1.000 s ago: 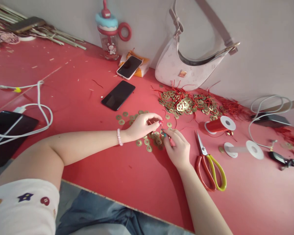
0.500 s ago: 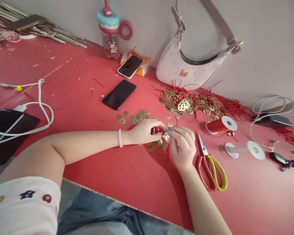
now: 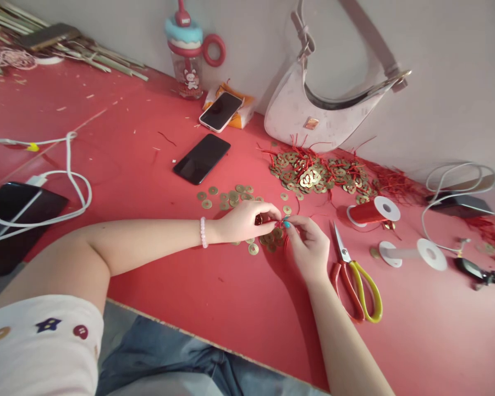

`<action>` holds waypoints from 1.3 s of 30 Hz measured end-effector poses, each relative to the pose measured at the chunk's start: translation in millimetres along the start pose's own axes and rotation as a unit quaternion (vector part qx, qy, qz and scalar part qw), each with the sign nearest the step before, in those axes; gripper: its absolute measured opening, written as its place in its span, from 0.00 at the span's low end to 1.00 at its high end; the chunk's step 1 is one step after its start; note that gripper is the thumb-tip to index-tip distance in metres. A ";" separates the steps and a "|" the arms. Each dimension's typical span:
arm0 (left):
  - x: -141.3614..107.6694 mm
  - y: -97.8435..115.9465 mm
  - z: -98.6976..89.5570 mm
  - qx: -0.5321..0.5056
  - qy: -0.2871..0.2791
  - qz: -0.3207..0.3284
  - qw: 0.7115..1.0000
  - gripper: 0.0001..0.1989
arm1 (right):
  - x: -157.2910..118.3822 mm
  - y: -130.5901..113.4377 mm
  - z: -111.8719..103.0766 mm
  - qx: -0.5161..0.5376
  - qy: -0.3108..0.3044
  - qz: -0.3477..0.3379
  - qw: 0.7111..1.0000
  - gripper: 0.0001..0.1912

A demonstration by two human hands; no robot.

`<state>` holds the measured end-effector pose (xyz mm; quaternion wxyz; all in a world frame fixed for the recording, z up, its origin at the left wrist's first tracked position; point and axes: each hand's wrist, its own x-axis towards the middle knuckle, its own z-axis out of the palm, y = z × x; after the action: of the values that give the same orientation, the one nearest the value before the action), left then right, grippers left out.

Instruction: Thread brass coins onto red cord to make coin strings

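My left hand, with a pink bead bracelet at its wrist, pinches red cord between thumb and fingertips. Close against it on the right, my right hand has thumb and forefinger closed on the same cord, turquoise nails showing. Loose brass coins with centre holes lie behind and below the left hand. A large pile of coins tied with red cord sits farther back. Whether a coin is within the fingers is hidden.
Scissors lie right of my right hand, near a red cord spool and an empty spool. Behind are two phones, a cup and a pale handbag. At left, a white cable crosses a black device.
My right hand's fingers have drawn in, thumb and forefinger now pinched at the cord beside my left fingertips. The gold piece seen under the fingers no longer shows there.
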<state>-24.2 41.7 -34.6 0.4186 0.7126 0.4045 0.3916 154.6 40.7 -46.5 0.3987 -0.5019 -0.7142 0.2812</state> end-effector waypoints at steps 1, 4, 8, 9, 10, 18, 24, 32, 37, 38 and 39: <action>0.0 -0.8 0.1 -0.005 0.003 -0.005 1.000 0.05 | 0.2 0.1 -0.2 -0.001 -0.003 -0.003 1.000 0.04; -0.1 -2.9 0.4 -0.016 0.014 -0.003 1.000 0.06 | 0.1 0.2 0.2 -0.003 -0.007 -0.010 1.000 0.05; -0.1 -3.6 0.7 -0.011 0.021 0.001 1.000 0.07 | -1.1 0.2 1.6 0.012 -0.009 0.001 1.000 0.04; -0.1 -3.5 0.7 -0.008 0.022 0.003 1.000 0.07 | -1.2 0.3 1.7 0.015 -0.006 0.004 1.000 0.04; 0.0 -3.4 0.7 -0.004 0.023 0.005 1.000 0.07 | -1.3 0.5 1.8 0.017 -0.003 0.007 1.000 0.04; 0.3 -4.6 0.8 0.028 0.035 0.034 0.998 0.08 | -1.2 2.3 0.5 0.016 0.004 0.005 1.000 0.03; 0.3 -6.5 1.0 0.037 0.035 0.039 0.998 0.07 | -1.5 2.7 1.5 0.022 0.000 0.001 1.000 0.03; 0.1 -2.9 -1.2 0.038 0.001 0.038 0.999 0.07 | 1.4 -7.2 0.1 0.037 0.016 -0.098 0.994 0.04; -0.6 -1.6 -3.0 0.001 -0.053 0.061 0.997 0.07 | 0.9 -4.7 4.2 0.124 0.099 0.006 0.987 0.02; -0.8 -1.5 -3.2 -0.020 -0.058 0.067 0.996 0.07 | 1.2 -3.5 5.2 0.149 0.115 0.031 0.982 0.03; -0.8 -1.4 -3.4 -0.043 -0.059 0.070 0.995 0.07 | 1.7 -2.2 6.2 0.181 0.126 0.055 0.974 0.04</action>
<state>-27.8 42.3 -35.0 0.4433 0.7426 0.3111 0.3941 147.9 41.5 -47.5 0.5539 -0.4913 -0.5669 0.3613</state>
